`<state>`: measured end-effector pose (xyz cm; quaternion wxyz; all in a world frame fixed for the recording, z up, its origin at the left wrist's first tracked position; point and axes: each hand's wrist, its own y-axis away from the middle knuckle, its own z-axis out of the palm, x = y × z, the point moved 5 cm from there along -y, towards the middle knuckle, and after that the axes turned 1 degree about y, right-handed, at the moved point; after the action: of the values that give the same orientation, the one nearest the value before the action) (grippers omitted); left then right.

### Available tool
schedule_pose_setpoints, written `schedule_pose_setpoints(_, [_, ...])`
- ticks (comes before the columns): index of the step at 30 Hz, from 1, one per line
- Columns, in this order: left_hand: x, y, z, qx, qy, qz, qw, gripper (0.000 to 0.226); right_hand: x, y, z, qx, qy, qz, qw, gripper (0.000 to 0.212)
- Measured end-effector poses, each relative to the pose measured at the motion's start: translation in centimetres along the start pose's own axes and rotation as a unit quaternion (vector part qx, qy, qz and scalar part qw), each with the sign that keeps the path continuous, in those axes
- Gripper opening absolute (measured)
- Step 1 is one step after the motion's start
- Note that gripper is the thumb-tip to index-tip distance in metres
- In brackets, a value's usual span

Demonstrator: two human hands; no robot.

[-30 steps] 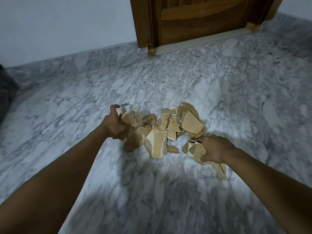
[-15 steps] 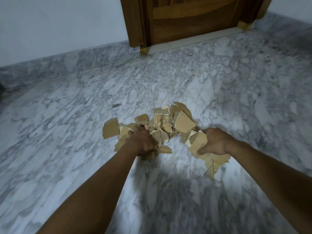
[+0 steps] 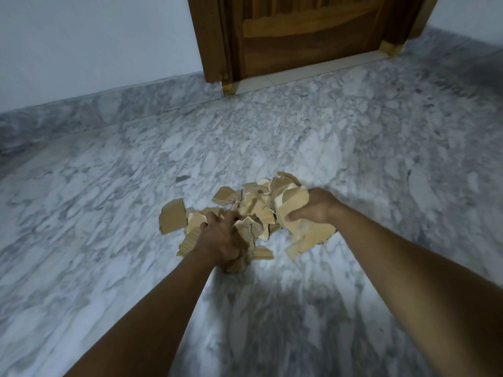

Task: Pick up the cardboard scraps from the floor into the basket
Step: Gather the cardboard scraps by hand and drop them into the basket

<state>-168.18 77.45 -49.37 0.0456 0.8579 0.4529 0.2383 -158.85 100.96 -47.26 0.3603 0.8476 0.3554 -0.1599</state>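
Our left hand (image 3: 223, 240) grips the cardboard scraps (image 3: 255, 202) at their near edge; our right hand (image 3: 315, 208) clutches their right edge. Open floor (image 3: 109, 213) rings them.

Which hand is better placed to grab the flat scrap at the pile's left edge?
Left, probably. The left hand grips scraps right beside the flat scrap; the right hand holds a full bundle on the far side of the pile.

Single head-worn wide-angle camera is looking forward and down from above, sitting close over the grey-white marbled stone floor (image 3: 109, 240), facing the brown wooden door (image 3: 299, 36) and plain white wall (image 3: 81, 36) ahead
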Motion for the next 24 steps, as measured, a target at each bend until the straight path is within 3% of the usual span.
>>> schedule_pose_setpoints(2, [-0.2, -0.1, 0.1, 0.021, 0.013, 0.018, 1.000, 0.077, -0.1, 0.3, 1.2, 0.042, 0.063, 0.010, 0.997, 0.093])
schedule_pose_setpoints(5, [-0.1, -0.3, 0.0, 0.019, 0.041, 0.024, 0.999, 0.077, -0.5, 1.2, 1.5, 0.115, 0.104, -0.044, 0.987, 0.083])
schedule_pose_setpoints(9, [0.6, 0.1, -1.0, 0.022, 0.108, 0.062, 0.992, 0.064, -0.1, 2.6, 1.3, 0.087, 0.008, -0.115, 0.990, 0.083])
schedule_pose_setpoints(13, [0.3, 0.8, -2.3, -0.011, 0.153, 0.068, 0.986, 0.061, 1.7, 3.3, -0.2, 0.060, -0.117, -0.100, 0.986, 0.086])
schedule_pose_setpoints(15, [-0.1, 0.9, -3.1, -0.025, 0.146, 0.073, 0.986, 0.048, 2.3, 3.9, -1.0, 0.058, -0.120, -0.096, 0.986, 0.093])
schedule_pose_setpoints(17, [-0.5, 1.1, -4.0, -0.027, 0.166, 0.062, 0.984, 0.034, 2.6, 4.6, -1.7, 0.052, -0.123, -0.100, 0.986, 0.085])
schedule_pose_setpoints(20, [-1.1, 1.5, -4.8, -0.035, 0.255, 0.024, 0.966, 0.031, 2.8, 5.2, -2.2, 0.050, -0.140, -0.104, 0.983, 0.094])
schedule_pose_setpoints(22, [-1.7, 1.5, -5.5, -0.055, 0.292, -0.006, 0.955, 0.030, 2.9, 5.2, -2.6, 0.039, -0.172, -0.091, 0.980, 0.072])
schedule_pose_setpoints(24, [-2.9, 1.5, -6.5, -0.086, 0.259, -0.021, 0.962, 0.032, 3.0, 5.3, -2.8, 0.011, -0.173, -0.083, 0.981, 0.050])
